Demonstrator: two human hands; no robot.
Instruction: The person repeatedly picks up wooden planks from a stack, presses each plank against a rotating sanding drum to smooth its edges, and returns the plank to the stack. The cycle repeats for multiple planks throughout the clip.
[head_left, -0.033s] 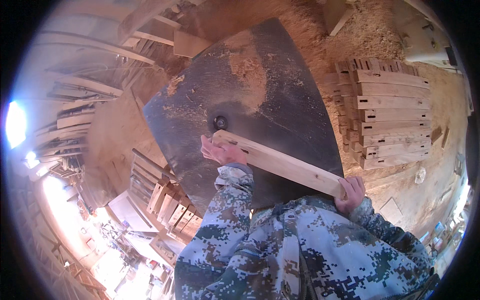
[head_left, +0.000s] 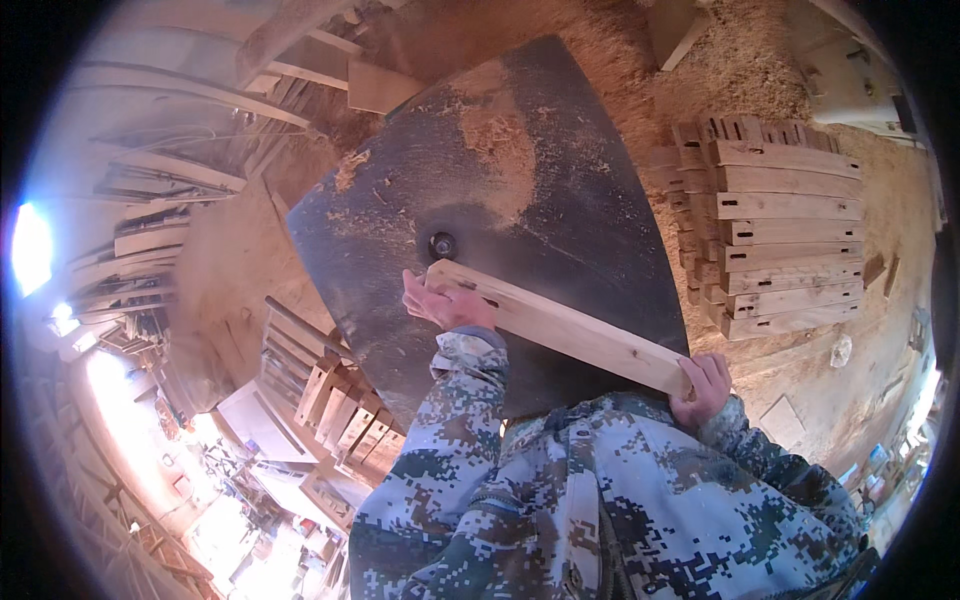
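A pale wooden board (head_left: 585, 333) with a dark slot near its left end lies slantwise over a dark worktable (head_left: 600, 200). My left hand (head_left: 450, 304) is closed around the board's far left end, with its fingertips partly hidden. At the near right end, my right hand (head_left: 704, 388) grips the board close to my jacket. Just beyond the left end stands a round dark spindle (head_left: 442, 245) set in the tabletop; I cannot tell whether the board touches it.
Sawdust (head_left: 495, 140) lies over the tabletop's far part. To the right is a stack of slotted boards (head_left: 790, 238) on the dusty floor. Another pile of wood pieces (head_left: 350, 418) sits at the lower left. Long timbers (head_left: 160, 220) lean along the left side.
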